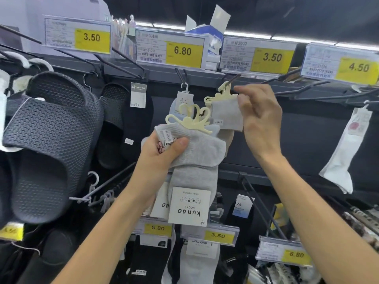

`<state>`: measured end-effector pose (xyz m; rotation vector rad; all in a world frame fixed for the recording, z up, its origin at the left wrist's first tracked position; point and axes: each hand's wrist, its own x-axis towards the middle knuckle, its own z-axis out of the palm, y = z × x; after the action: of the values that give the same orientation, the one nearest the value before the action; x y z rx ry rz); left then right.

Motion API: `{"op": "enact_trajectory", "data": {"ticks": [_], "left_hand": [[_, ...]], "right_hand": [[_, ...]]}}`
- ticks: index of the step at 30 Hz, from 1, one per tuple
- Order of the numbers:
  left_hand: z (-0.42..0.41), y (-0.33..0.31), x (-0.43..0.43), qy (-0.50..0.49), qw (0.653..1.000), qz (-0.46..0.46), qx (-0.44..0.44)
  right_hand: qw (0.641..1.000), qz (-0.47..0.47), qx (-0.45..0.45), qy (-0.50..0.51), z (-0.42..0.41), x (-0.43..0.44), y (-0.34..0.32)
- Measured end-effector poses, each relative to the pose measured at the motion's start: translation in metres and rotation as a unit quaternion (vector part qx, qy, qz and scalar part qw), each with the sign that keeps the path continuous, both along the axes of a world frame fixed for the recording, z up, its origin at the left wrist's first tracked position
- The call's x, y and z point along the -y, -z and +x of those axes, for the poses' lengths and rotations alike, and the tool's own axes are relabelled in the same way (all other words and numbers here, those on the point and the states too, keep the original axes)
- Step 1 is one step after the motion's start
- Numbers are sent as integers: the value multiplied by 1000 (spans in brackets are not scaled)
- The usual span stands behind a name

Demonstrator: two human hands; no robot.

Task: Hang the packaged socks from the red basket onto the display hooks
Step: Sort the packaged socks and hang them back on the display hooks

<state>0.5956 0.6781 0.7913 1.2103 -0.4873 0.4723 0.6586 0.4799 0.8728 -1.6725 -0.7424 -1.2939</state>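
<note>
The dark display rack fills my view, with rows of yellow price tags along its rails. On the left hang big dark mesh slippers.

In the middle, my left hand grips a bundle of grey socks, thumb pressed across the folded top. A white "kunao socks" card dangles upside down from the bundle's lower end.

My right hand is raised higher and to the right. Its fingers pinch the upper edge of a single grey sock pack, just under the 3.50 price tag.

A cream swan-shaped hanger sticks up from the bundle in my left hand. A matching cream hanger tops the single pack, and its tip meets the black display hook. I cannot tell whether it is already over the hook.
</note>
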Motion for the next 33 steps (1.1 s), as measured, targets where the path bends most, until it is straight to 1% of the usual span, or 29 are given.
{"op": "enact_trajectory", "data": {"ticks": [2, 5, 8, 11, 15, 19, 22, 24, 26, 28, 30, 31, 33], "left_hand": [[1, 0, 1, -6, 1000, 12, 28], [2, -1, 5, -21, 996, 32, 75], [1, -2, 6, -33, 991, 58, 117], [1, -3, 4, -44, 985, 86, 139], [2, -2, 3, -24, 985, 94, 144], [1, -3, 1, -20, 985, 103, 140], [0, -2, -1, -18, 989, 77, 124], [0, -1, -3, 1, 993, 51, 103], [0, 0, -5, 33, 996, 28, 82], [-1, 0, -7, 107, 993, -2, 54], [-4, -3, -9, 196, 979, -41, 22], [-5, -5, -9, 225, 973, -57, 9], [-6, -8, -6, 232, 971, -55, -14]], "right_hand": [[997, -50, 4, -60, -28, -6, 15], [989, -111, -8, -95, -54, -16, 26], [987, -91, -46, -123, -62, -20, 27], [987, -78, -69, -126, -62, -22, 25], [982, -51, -72, -170, -59, -27, 25], [977, -62, -74, -193, -58, -31, 24], [972, -84, -80, -207, -58, -32, 24], [964, -118, -100, -215, -58, -32, 23], [955, -130, -130, -232, -57, -32, 21], [952, -120, -147, -240, -54, -32, 21], [955, -96, -148, -237, -52, -33, 21], [957, -85, -145, -237, -52, -34, 22], [957, -76, -138, -242, -52, -36, 23]]}}
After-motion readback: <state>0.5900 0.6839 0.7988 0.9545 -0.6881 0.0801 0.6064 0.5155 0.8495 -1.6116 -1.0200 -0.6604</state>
